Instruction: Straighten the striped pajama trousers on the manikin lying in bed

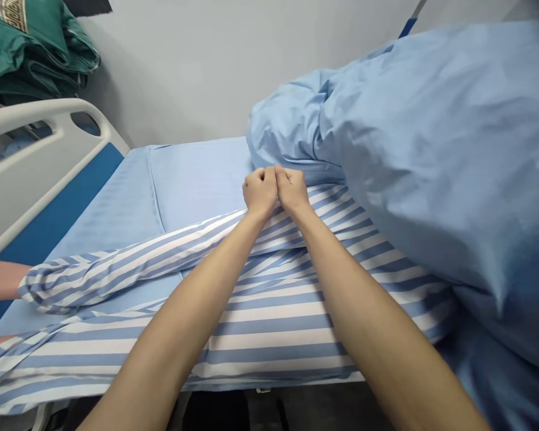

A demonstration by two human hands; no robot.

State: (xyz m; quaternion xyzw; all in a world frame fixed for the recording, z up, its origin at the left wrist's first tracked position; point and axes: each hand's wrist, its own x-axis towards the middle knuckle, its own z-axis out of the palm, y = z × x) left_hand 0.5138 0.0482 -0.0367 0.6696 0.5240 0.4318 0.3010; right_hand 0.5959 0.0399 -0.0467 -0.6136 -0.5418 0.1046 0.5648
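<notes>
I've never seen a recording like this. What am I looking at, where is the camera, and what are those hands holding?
No machine here: these are a person's bare arms, filmed by one camera worn on their head, looking forward and down. Their left hand and right hand are closed side by side, apparently gripping a fold of a blue-and-white striped sheet. It lies on a bed's plain blue sheet, beside a white bed rail. A large blue bundle of bedding sits just past the hands. Another person's forearm enters at the left edge.
</notes>
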